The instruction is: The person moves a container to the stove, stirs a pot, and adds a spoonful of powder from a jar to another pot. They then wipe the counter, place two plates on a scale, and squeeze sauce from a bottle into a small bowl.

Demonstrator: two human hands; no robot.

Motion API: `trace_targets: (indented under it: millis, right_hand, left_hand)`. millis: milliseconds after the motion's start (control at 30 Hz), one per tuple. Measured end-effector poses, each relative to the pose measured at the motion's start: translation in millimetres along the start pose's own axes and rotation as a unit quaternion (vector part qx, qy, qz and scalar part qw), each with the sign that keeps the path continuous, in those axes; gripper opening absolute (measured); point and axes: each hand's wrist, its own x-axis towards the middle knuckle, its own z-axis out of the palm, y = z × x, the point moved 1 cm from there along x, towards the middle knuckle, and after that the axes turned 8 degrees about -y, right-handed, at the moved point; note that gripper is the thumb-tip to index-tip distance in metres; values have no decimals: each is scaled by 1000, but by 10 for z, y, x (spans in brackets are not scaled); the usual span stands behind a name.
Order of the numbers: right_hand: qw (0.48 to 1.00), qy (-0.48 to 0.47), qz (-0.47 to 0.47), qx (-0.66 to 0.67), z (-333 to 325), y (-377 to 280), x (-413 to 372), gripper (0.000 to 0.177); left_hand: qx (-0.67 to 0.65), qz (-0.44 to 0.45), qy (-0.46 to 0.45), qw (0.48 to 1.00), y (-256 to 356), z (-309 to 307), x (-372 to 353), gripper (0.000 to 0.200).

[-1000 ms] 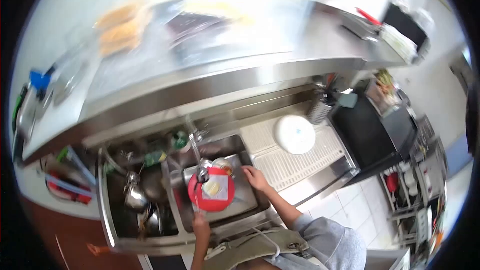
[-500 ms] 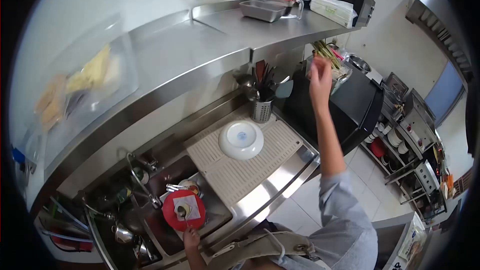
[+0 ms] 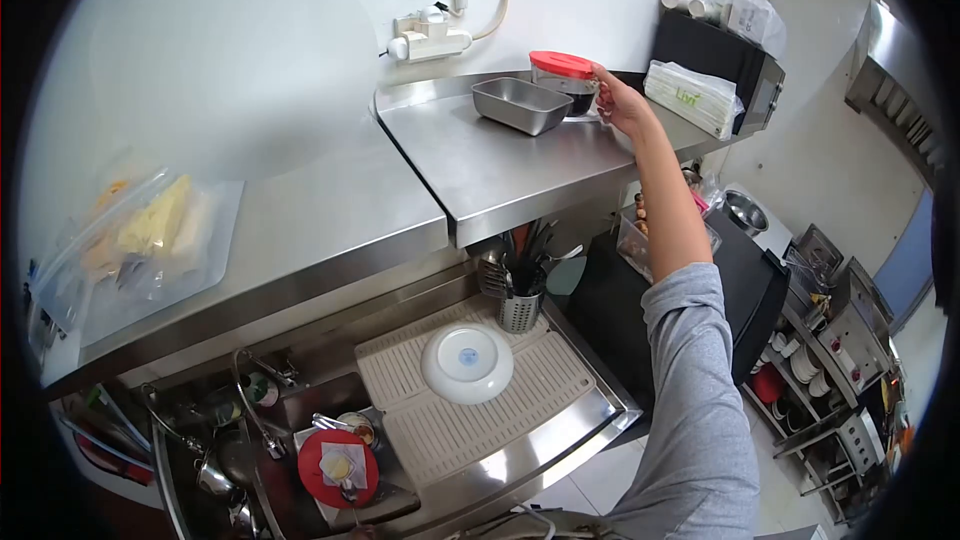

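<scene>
My right hand point(image 3: 622, 106) is up at the steel shelf, its fingers wrapped at the handle of a clear jug point(image 3: 562, 86) with a red lid. The jug holds dark liquid and stands behind a rectangular steel pan point(image 3: 520, 106). At the bottom edge, only a blurred bit of my left hand point(image 3: 362, 532) shows, just below a red plate point(image 3: 312, 468) over the sink; its fingers cannot be made out. A white cloth and a spoon lie on that plate.
An upturned white bowl point(image 3: 467, 364) rests on the beige drying mat point(image 3: 430, 440). Behind it stands a steel utensil holder point(image 3: 520, 312). Bagged food point(image 3: 155, 230) lies on the shelf at left. A tissue pack point(image 3: 690, 98) sits right of the jug, beside a black microwave point(image 3: 765, 90).
My right hand has moved up from above the black counter to the jug's handle. The view has tilted upward, showing more of the shelf and wall. My left hand has mostly left the view.
</scene>
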Motion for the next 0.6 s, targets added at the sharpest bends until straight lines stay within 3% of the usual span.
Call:
trace_targets:
  millis: [67,200,333,467,600]
  right_hand:
    - [997,70,-34,23,15,-18,48,44]
    - [993,106,-43,-11,-34,-178,-5,48]
    - [983,160,-85,20,-83,-550,-223,46]
    - [978,166,-125,7,-180,-1094,-963,39]
    - [970,194,-147,24,-595,-1451,-1799,33]
  left_hand:
    - [36,32,-7,999,-24,-34,89,24]
    - [113,129,-41,984,-45,-132,375,26]
    - [178,213,-154,948,-29,-107,777,28]
    - [289,141,-316,892,680,565,585,27]
    - [424,58,-490,760,1551,1578,-28,26]
